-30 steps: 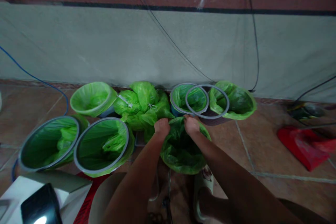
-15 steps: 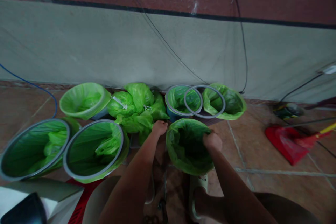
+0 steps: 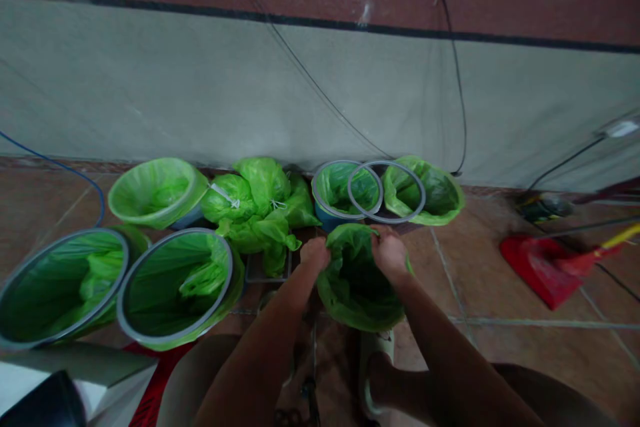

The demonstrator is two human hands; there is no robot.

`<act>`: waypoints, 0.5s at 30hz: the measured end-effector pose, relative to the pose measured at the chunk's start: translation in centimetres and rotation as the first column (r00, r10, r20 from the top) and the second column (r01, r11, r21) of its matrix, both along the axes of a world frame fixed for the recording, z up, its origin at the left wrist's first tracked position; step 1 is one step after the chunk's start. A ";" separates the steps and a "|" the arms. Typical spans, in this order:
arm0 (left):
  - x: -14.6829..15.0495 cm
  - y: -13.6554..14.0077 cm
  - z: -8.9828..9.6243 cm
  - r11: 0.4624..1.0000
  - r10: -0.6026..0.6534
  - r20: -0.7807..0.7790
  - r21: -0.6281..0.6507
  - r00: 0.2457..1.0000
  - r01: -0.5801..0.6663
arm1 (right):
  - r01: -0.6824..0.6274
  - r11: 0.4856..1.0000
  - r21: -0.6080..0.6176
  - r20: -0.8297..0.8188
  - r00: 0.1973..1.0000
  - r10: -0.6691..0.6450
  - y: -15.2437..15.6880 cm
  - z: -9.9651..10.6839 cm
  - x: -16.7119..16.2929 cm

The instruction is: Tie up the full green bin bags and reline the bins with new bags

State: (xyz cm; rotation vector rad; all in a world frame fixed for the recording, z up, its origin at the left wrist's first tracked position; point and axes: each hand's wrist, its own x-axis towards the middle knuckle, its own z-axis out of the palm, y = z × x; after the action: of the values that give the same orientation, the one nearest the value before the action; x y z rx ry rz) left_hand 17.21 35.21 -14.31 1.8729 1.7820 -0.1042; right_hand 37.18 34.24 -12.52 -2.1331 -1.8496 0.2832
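Our left hand [image 3: 315, 253] and right hand [image 3: 390, 252] clamp the rim of a green liner [image 3: 345, 310], which sits mouth up on the floor just ahead of our right shoe [image 3: 376, 350]. Bare tiles [image 3: 475, 270] leave room on its right as far as a red dustpan [image 3: 545, 273], while bags [image 3: 263, 187] and a ring [image 3: 421, 190] crowd its left and far sides. Our fingertips are partly hidden, its bottom is too dark to read, and a box [image 3: 127, 373] is cut off at lower left
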 end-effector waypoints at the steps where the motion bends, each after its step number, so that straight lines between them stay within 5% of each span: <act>1: 0.1 -0.2 0.0 1.000 -0.004 -0.013 -0.007 1.000 0.004 | -0.098 0.995 0.014 -0.006 0.995 0.098 1.0 -0.4 -0.7; 6: 0.2 -0.4 0.1 0.998 -0.052 -0.014 -0.034 0.999 0.052 | -0.279 0.947 -0.157 0.064 0.954 0.292 4.6 -2.5 -3.2; 10: -0.6 0.1 0.4 0.999 -0.025 -0.024 -0.030 0.999 0.024 | -0.267 0.957 -0.108 0.006 0.963 0.270 4.7 -2.4 -3.2; 13: -2.1 0.4 0.6 0.997 0.054 -0.061 -0.042 0.997 -0.057 | 0.024 0.999 -0.029 -0.116 0.993 -0.027 4.1 -1.6 -2.0; 15: -3.2 0.5 0.8 0.992 0.116 -0.089 -0.039 0.989 -0.120 | 0.405 0.913 -0.045 -0.295 0.868 -0.399 3.9 -1.2 -0.6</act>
State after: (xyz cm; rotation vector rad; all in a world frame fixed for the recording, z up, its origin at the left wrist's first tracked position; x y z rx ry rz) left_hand 13.96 35.72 -13.54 1.7517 1.9287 -0.1817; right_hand 36.61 38.18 -13.77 -2.2517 -1.2024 0.4577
